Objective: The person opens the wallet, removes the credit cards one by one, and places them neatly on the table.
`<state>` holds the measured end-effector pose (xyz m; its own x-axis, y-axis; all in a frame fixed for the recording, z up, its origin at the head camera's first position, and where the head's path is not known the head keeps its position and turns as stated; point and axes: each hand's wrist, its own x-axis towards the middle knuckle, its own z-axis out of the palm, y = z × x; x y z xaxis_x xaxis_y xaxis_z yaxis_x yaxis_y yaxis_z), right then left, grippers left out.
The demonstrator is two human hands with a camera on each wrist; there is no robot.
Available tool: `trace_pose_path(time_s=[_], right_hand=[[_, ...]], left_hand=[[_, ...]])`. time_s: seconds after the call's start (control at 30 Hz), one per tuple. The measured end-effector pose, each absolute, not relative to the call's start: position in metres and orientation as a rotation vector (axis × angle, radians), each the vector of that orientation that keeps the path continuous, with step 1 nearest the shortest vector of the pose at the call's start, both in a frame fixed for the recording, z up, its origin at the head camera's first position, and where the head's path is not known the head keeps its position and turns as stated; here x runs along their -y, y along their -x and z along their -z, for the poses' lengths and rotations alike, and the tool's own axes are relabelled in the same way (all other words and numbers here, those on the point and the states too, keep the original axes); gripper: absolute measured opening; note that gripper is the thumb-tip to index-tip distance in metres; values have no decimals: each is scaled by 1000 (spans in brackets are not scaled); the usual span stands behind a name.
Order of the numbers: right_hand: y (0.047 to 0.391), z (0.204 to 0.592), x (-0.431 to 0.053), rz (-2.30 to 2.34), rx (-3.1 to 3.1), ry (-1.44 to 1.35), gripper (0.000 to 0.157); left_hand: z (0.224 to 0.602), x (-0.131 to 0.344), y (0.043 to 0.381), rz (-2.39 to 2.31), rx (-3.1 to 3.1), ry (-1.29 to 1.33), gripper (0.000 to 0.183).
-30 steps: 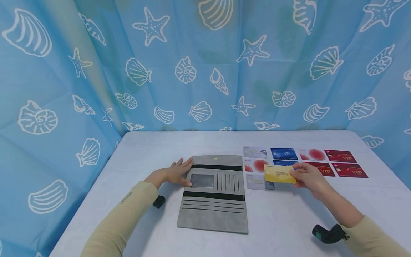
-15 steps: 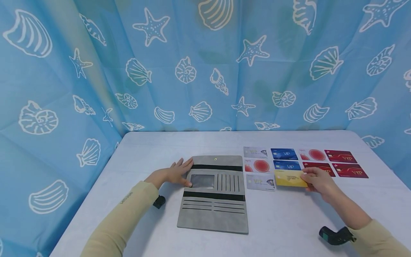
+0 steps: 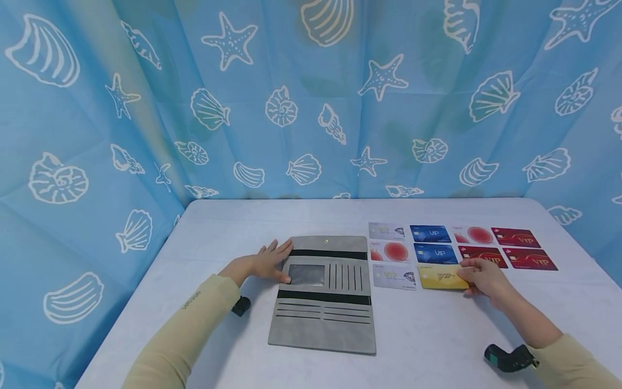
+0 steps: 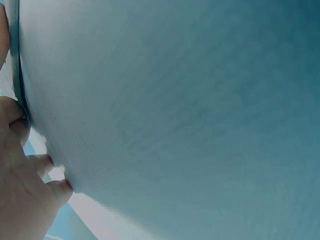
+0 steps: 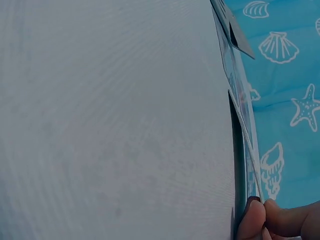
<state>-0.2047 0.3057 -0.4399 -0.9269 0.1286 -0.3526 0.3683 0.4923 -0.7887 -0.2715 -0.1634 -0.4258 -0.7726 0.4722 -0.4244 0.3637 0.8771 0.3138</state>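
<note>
A yellow VIP card [image 3: 439, 276] is pinched at its right end by my right hand [image 3: 487, 281]. In the right wrist view the card [image 5: 246, 135] shows edge-on, tilted, its far end close to the white cloth and its held end raised. Just beyond it in the head view lies a blue VIP card [image 3: 434, 253], and a silver VIP card [image 3: 393, 276] is to its left. My left hand [image 3: 262, 264] rests with spread fingers on the left edge of an opened grey wallet [image 3: 323, 334], thumb by its clear window [image 3: 306, 274].
Several other cards lie in rows behind: a silver card [image 3: 386, 230], another blue card [image 3: 430, 233], white cards with red circles [image 3: 390, 251] and dark red cards [image 3: 530, 258]. A white cloth [image 3: 427, 340] covers the table. A blue shell-print curtain [image 3: 272, 135] hangs behind.
My right hand has moved the yellow card right and then down toward the cloth, uncovering the blue and silver cards. My left hand and the wallet have stayed put.
</note>
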Motion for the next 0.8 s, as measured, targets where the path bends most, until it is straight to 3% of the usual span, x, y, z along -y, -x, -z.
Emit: trace_pose_path(time_s=[0.8], right_hand=[[208,436,-295,940,-2759,-333,57]], left_hand=[[426,163,272,-263,-2543,-603,93]])
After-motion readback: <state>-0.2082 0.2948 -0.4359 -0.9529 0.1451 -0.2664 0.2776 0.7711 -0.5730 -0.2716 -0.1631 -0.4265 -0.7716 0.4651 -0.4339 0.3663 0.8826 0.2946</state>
